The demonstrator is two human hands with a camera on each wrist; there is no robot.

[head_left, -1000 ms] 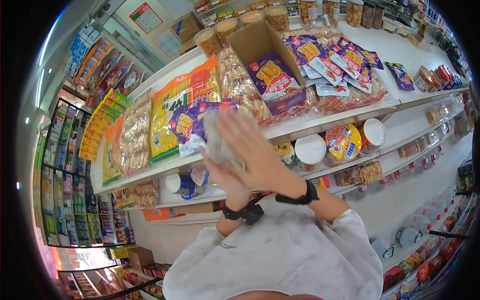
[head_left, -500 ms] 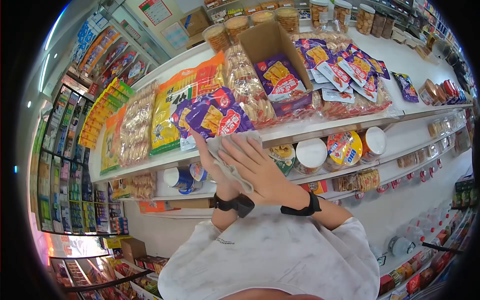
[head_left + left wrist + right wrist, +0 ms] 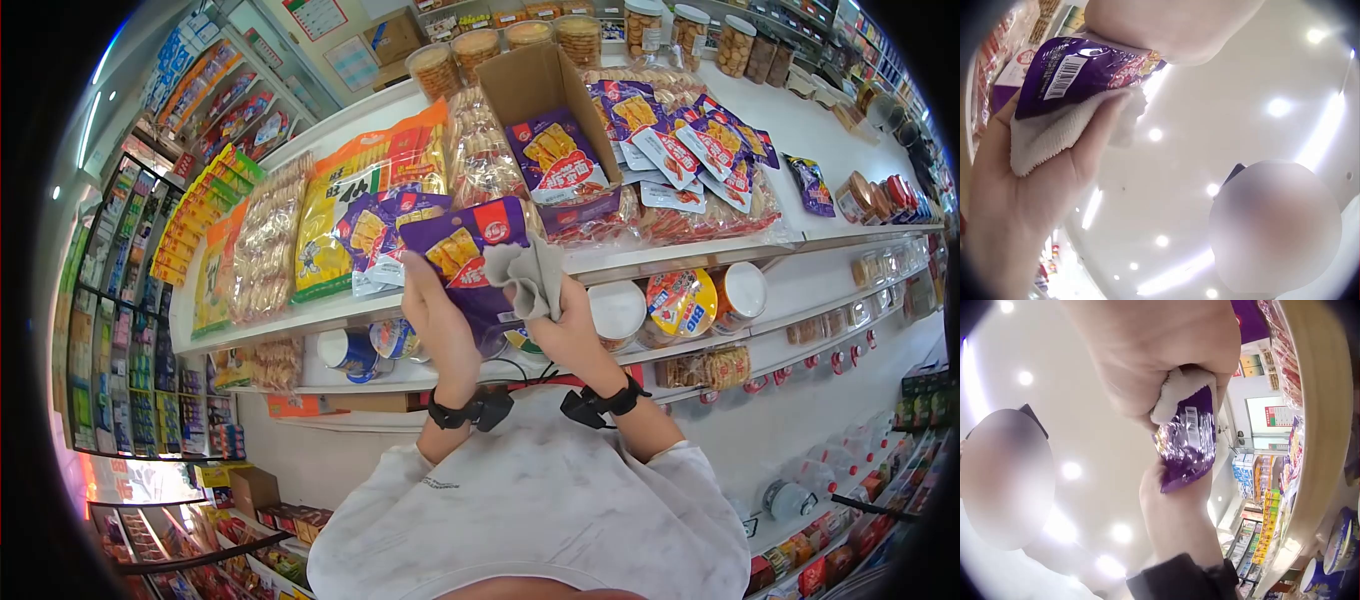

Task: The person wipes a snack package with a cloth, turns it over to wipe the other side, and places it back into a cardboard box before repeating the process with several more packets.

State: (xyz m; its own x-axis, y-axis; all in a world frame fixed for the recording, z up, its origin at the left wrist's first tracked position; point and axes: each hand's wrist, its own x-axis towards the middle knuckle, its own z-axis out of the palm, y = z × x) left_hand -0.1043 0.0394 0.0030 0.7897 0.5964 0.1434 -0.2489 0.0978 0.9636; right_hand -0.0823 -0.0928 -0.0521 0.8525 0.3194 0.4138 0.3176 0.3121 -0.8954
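Shop racks (image 3: 125,330) stand off to our left, dark-framed and crammed with goods, as we look across a white display shelf (image 3: 770,115) loaded with snacks. Next along it, we have tall clear packs of biscuits (image 3: 270,240), then a big yellow-and-orange bag (image 3: 365,205) with small purple packets (image 3: 375,235) lying against its lower right. Now to the action: our left hand (image 3: 440,325) grips the lower left of a purple pouch (image 3: 460,262), thumb side towards us, other fingers largely hidden. That pouch is up in front of the shelf's edge, between our two hands, tilted, picture side facing us; the left wrist camera catches the barcode on its back. At its right edge a grey cloth (image 3: 537,280) bunches up, and our right hand (image 3: 572,325) is clamped on it, pressing it against the pouch. We read this as a wipe-down: we'd do well to keep the left grip firm but light, spread the cloth flatter, and follow the edge without creasing the film. Further right, behind, an open cardboard box (image 3: 515,85) holds another packet (image 3: 560,155), and beyond it we see a heap of pouches (image 3: 690,145).
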